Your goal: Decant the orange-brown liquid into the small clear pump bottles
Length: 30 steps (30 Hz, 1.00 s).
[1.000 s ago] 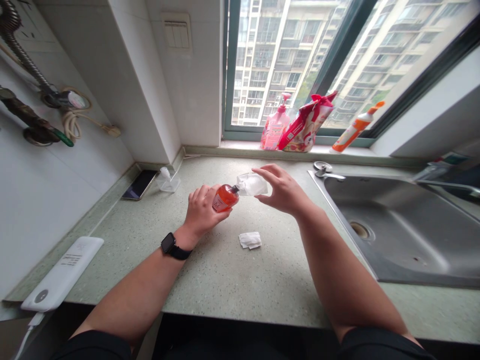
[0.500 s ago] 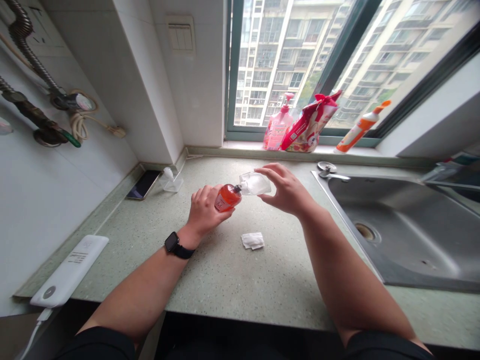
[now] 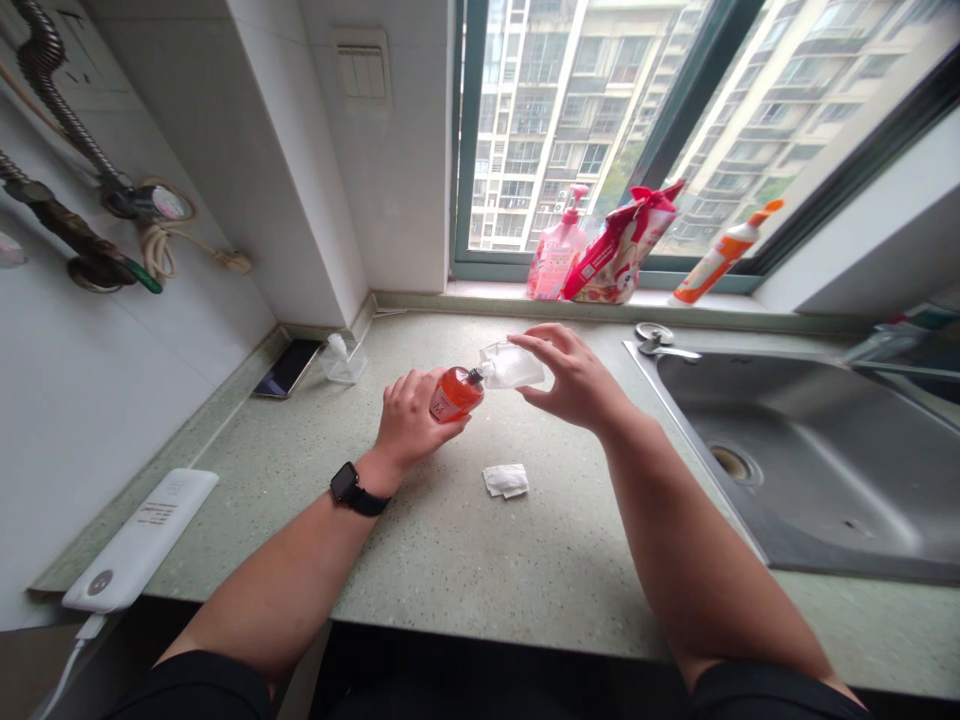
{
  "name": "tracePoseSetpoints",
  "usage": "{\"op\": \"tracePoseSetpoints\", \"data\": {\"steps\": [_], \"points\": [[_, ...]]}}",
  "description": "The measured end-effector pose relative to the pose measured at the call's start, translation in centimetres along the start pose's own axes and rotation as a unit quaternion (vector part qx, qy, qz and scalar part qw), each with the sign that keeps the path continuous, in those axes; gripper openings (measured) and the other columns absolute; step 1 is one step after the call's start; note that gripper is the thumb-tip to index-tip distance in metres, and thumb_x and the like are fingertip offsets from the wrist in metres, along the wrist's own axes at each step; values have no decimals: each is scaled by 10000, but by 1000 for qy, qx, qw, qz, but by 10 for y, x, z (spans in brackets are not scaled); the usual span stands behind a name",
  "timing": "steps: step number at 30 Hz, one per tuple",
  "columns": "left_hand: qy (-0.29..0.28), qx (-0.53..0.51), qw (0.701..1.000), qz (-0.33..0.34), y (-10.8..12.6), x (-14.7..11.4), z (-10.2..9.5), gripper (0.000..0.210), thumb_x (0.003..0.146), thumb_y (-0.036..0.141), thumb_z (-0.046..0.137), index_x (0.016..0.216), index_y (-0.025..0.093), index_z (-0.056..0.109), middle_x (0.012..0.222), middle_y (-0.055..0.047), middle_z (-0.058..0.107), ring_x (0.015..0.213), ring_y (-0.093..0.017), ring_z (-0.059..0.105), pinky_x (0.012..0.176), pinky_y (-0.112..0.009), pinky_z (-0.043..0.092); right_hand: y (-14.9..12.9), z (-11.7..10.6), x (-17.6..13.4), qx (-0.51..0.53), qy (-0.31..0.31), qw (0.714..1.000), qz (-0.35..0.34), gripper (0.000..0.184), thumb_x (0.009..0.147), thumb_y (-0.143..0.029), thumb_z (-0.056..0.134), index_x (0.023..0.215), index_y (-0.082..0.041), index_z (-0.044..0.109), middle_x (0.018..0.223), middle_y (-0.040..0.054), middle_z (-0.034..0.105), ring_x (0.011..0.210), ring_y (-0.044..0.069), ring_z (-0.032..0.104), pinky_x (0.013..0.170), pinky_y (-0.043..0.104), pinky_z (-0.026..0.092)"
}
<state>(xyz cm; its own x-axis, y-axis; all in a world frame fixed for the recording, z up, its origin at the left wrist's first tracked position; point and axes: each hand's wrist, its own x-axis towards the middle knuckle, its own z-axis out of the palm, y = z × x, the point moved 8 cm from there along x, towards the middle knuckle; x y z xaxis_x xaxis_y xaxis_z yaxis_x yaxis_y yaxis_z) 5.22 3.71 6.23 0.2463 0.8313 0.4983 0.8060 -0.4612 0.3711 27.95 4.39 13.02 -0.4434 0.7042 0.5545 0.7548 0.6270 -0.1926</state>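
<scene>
Fingers of my left hand (image 3: 411, 415) wrap around a bottle of orange-red liquid (image 3: 457, 396) with a pale label. The bottle tilts to the right, its dark threaded neck at the mouth of a clear bottle (image 3: 514, 365). Thumb and fingers of my right hand (image 3: 574, 375) pinch that clear bottle, which lies tilted on its side above the counter. Whether liquid passes between the two mouths is too small to tell. Below them a folded white tissue (image 3: 506, 480) rests on the counter.
The speckled counter (image 3: 420, 560) carries a phone (image 3: 287, 368), a clear plastic pump top or cap (image 3: 343, 360) and a white power bank (image 3: 141, 540) with a cable. At right is a steel sink (image 3: 825, 450). A pink pump bottle (image 3: 556, 255), red bag (image 3: 626, 250) and orange-white bottle (image 3: 724, 258) line the sill.
Almost nothing differs. Both hands keep hold of the two bottles in nearly the same place, with only a very slight shift of the clear bottle.
</scene>
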Motion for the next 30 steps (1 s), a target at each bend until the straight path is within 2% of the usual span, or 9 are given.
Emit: {"op": "tracePoseSetpoints", "data": {"steps": [30], "points": [[-8,-9,1000,-4,0,1,1,724,813,590,835,1408,265,583,1197,-85,692,1086,-318,646,987,-466,466,-3,-3,1,-6,5,1000,-12,706,857,-239,745,1519,-382,547,1365,103,609,1263,350,602,1115,612,518]]}}
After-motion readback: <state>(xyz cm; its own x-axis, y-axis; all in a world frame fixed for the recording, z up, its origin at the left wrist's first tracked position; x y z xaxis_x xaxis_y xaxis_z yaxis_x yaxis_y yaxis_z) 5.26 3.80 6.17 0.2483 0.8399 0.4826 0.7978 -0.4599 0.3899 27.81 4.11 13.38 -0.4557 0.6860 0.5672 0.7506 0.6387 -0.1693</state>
